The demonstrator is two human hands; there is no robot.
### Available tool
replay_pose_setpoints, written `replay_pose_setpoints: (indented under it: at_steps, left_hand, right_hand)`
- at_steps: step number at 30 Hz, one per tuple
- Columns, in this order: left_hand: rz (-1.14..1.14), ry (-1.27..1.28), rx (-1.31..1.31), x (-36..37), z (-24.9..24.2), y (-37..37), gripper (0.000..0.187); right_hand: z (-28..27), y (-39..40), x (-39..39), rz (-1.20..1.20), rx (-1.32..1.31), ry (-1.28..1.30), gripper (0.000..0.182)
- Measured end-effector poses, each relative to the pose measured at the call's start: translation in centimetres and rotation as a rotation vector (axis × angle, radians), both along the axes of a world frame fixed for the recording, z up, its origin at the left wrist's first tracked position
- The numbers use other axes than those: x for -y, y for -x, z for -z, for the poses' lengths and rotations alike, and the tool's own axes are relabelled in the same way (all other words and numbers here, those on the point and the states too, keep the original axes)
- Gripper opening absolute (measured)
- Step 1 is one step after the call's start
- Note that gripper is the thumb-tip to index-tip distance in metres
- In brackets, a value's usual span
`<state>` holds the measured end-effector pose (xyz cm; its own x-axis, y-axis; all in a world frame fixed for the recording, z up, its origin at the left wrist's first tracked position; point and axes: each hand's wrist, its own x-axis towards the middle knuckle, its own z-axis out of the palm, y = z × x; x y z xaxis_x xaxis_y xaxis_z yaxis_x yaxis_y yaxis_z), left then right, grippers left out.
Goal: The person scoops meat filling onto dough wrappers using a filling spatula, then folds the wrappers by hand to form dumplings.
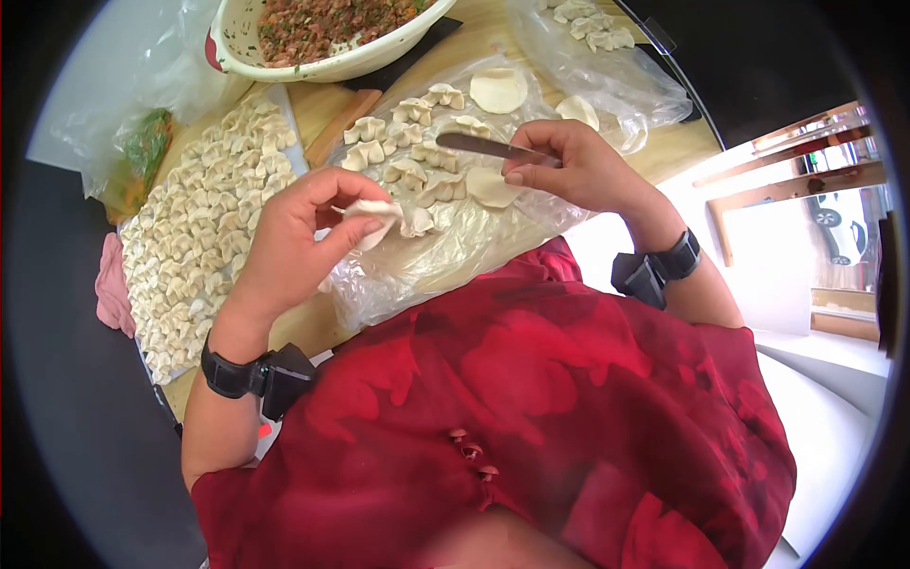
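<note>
A dumpling (375, 220) with its pale wrapper folded over is pinched between the thumb and fingers of my left hand (294, 223). My right hand (583, 169) grips a flat metal filling spatula (482, 145), its blade pointing left above the plastic sheet (417, 270). One round dough wrapper (491, 188) lies just beneath the right fingertips; another wrapper (498, 90) rests farther back. Between my hands, several pleated dumplings (406, 174) sit on the sheet. Whether filling is inside the held dumpling cannot be seen.
A large white bowl (327, 68) of meat and vegetable filling (332, 24) stands at the back. Left of my hands, a board is covered with rows of dumplings (204, 204). A pink cloth (115, 289) hangs at its edge. Bagged dumplings (602, 36) lie back right.
</note>
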<state>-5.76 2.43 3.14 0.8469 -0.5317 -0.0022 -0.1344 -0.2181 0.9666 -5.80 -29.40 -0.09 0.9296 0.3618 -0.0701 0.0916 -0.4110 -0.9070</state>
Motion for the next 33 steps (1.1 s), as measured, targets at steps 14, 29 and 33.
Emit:
replay_pose_setpoints:
  at_steps: [14,29,33]
  left_hand:
    - [-0.095,0.424,-0.1,5.1,-2.7,-4.1,0.019]
    - [-0.237,0.472,-0.379,0.7,-0.6,-6.9,0.019]
    - [-0.354,0.543,-0.514,0.0,-0.7,-6.6,0.027]
  right_hand:
    - [-6.0,-2.8,-6.4,-0.033,-0.026,-0.389,0.027]
    - [-10.0,-12.4,-8.0,-0.174,0.323,0.049,0.019]
    - [-8.8,-18.5,-8.0,-0.207,0.315,0.368,0.019]
